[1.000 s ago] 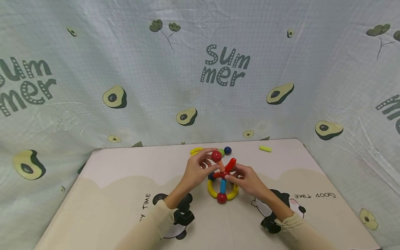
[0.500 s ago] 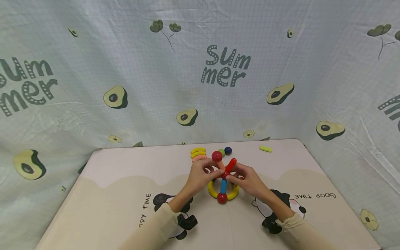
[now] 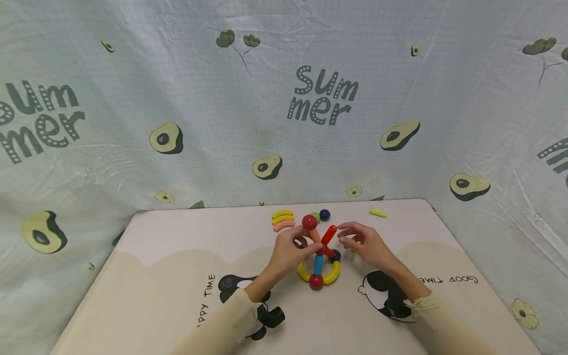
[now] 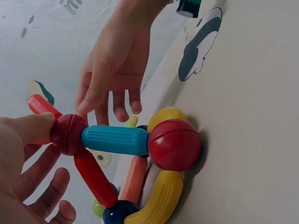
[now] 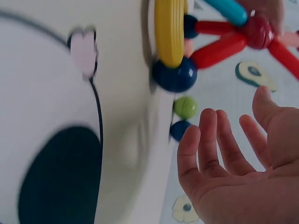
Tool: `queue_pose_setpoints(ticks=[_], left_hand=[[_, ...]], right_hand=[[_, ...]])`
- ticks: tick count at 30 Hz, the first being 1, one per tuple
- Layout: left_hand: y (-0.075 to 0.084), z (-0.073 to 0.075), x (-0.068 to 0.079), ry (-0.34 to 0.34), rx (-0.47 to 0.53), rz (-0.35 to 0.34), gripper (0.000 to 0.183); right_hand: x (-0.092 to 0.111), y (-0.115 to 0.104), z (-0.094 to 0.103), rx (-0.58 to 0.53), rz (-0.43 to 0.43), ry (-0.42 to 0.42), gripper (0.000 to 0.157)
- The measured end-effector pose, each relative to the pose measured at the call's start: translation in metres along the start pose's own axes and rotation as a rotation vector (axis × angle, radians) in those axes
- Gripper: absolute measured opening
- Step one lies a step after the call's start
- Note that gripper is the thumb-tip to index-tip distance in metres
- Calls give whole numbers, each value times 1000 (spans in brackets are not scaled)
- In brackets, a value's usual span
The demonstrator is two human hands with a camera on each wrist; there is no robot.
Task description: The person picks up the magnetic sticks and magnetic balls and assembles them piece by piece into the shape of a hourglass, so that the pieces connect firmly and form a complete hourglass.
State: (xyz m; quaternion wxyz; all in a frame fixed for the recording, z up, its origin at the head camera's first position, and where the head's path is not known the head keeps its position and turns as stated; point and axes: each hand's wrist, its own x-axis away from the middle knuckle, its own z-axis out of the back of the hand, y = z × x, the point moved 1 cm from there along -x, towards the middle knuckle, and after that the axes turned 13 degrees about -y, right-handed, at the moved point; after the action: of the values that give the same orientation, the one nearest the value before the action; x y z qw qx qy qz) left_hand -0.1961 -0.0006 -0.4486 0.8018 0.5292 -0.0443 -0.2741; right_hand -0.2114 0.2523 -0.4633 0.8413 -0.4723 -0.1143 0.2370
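Fingers of left hand point(image 3: 289, 250) pinch red hub ball point(image 4: 71, 135); right hand point(image 3: 366, 242) spread, clear. Ball-and-rod structure point(image 3: 318, 265) mid-table point(image 3: 213, 236), short of far edge. Risk: loosened left pinch, raised red ball point(image 3: 309, 222) twisting hub, joints popping apart.

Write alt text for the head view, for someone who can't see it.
A person's left hand holds a toy structure of coloured rods and balls on a table; the right hand is beside it, holding nothing. Beyond lie three curved pieces, two balls and a yellow-green rod, before an avocado-print cloth.
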Motion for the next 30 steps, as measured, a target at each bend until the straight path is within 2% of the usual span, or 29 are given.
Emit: queue_pose_setpoints(ticks=[7, 13, 19, 30], left_hand=[[-1, -6, -2, 27, 1, 15, 23], [-1, -8, -4, 12, 20, 25, 21], [-3, -11, -7, -10, 43, 61, 22], [-3, -10, -4, -13, 69, 67, 20]], right_hand=[[-17, 10, 8, 169, -61, 34, 39], [-38, 17, 9, 281, -96, 40, 41], [-59, 25, 6, 281, -119, 60, 46], [-82, 27, 1, 238, -183, 80, 45]])
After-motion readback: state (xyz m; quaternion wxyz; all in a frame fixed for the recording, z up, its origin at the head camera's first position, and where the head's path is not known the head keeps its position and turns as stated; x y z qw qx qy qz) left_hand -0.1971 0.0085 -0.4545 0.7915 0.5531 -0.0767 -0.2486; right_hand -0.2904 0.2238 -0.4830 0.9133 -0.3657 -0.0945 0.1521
